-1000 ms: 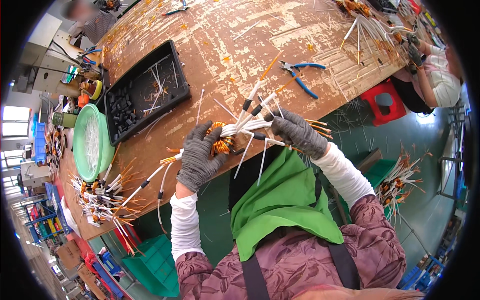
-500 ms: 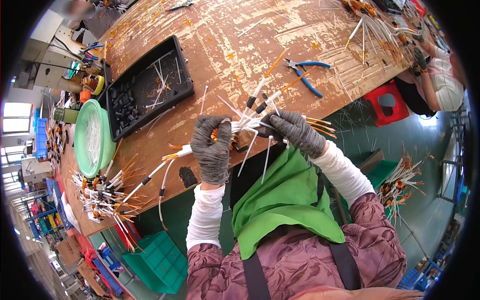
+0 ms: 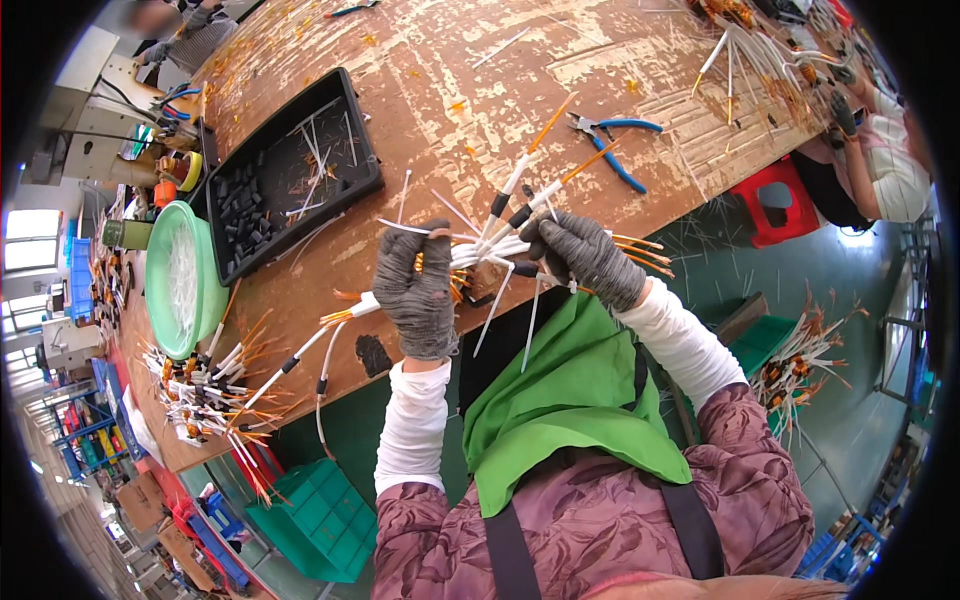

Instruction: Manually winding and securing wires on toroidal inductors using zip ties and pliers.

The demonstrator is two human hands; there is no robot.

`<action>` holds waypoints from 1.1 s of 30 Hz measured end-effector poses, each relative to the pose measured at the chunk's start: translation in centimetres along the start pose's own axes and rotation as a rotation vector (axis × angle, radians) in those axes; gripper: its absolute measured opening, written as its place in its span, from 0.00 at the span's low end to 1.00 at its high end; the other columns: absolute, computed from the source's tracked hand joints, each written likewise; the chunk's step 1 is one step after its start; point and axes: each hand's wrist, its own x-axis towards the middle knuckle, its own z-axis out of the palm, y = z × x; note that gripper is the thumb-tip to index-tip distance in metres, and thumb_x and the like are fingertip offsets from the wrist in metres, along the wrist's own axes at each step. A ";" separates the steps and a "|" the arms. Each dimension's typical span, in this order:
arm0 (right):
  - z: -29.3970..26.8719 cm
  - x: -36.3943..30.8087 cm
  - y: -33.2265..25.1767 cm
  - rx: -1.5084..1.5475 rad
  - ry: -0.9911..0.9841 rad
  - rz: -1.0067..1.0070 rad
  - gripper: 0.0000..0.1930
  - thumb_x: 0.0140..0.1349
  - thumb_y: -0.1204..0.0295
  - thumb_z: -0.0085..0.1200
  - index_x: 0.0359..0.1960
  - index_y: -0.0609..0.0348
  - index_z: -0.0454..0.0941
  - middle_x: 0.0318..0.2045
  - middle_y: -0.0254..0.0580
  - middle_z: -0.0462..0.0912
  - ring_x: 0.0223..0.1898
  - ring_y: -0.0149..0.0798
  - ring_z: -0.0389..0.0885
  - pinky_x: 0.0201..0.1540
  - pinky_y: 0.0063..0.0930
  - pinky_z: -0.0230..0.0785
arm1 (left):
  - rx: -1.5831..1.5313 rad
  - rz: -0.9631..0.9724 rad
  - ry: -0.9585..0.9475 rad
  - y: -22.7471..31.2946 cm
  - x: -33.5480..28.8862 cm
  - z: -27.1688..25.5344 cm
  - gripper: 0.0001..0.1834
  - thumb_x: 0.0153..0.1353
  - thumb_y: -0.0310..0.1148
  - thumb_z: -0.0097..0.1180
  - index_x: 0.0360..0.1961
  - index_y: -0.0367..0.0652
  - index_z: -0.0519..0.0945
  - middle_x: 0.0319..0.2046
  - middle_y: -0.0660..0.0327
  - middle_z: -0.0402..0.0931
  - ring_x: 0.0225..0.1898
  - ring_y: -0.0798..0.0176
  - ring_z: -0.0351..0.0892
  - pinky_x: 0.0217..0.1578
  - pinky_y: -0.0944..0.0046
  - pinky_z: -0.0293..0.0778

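Observation:
A wire harness point(image 3: 467, 254) with white sleeves, orange wire ends and black bands lies at the near table edge between my grey-gloved hands. My left hand point(image 3: 412, 297) is closed, pinching a thin white cable tie point(image 3: 402, 227) between thumb and forefinger. The tie's free end sticks out to the left above the harness. My right hand point(image 3: 587, 257) grips the harness from the right, its fingertips bent round the white sleeves near a black band. More thin white ties point(image 3: 491, 310) hang from the bundle toward my green apron. Orange wire ends come out beyond my right hand.
Blue-handled cutters point(image 3: 618, 150) lie beyond my right hand. To the left are a black tray point(image 3: 372, 180) of black sleeves, a green basin point(image 3: 212, 300) of white strips and a harness pile point(image 3: 205, 395). Co-workers sit at far left and right; a red stool point(image 3: 765, 205) stands right.
My left hand has turned and its fingers have risen slightly, and a white cable tie now shows in its pinch. My right hand has shifted slightly left at the harness.

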 end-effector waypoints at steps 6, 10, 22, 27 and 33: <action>0.5 0.6 -0.6 -0.112 0.063 0.022 0.13 0.65 0.68 0.41 0.44 0.62 0.74 0.21 0.31 0.75 0.24 0.24 0.71 0.27 0.19 0.63 | 0.251 0.196 0.051 -3.1 0.6 1.5 0.05 0.54 0.26 0.59 0.32 0.39 0.82 0.30 0.64 0.75 0.34 0.69 0.71 0.37 0.68 0.66; 0.3 1.7 0.7 -0.131 0.078 0.083 0.14 0.65 0.68 0.41 0.45 0.62 0.73 0.21 0.33 0.75 0.24 0.25 0.71 0.28 0.20 0.64 | 0.165 0.167 0.049 -4.4 0.9 2.3 0.07 0.51 0.25 0.61 0.33 0.38 0.81 0.25 0.63 0.72 0.30 0.67 0.69 0.32 0.67 0.66; 0.4 2.7 1.3 0.191 -0.057 0.265 0.11 0.61 0.71 0.50 0.39 0.68 0.75 0.26 0.37 0.77 0.29 0.25 0.76 0.34 0.20 0.74 | -0.029 -0.232 -0.170 -2.3 0.5 1.8 0.06 0.58 0.26 0.53 0.34 0.36 0.79 0.29 0.63 0.77 0.32 0.74 0.73 0.34 0.72 0.69; 0.8 2.6 0.3 0.424 -0.001 0.376 0.10 0.54 0.75 0.56 0.37 0.69 0.75 0.27 0.38 0.78 0.28 0.28 0.78 0.33 0.19 0.74 | -0.135 -0.342 -0.301 -1.8 0.0 0.7 0.08 0.60 0.25 0.50 0.40 0.37 0.76 0.31 0.62 0.77 0.34 0.72 0.74 0.36 0.72 0.70; 1.1 3.0 2.2 -0.082 0.054 0.055 0.08 0.51 0.75 0.58 0.32 0.65 0.77 0.24 0.36 0.78 0.24 0.26 0.75 0.29 0.18 0.72 | 0.023 -0.271 -0.156 -3.3 1.9 1.6 0.10 0.63 0.31 0.47 0.38 0.36 0.76 0.27 0.61 0.77 0.30 0.70 0.74 0.33 0.72 0.69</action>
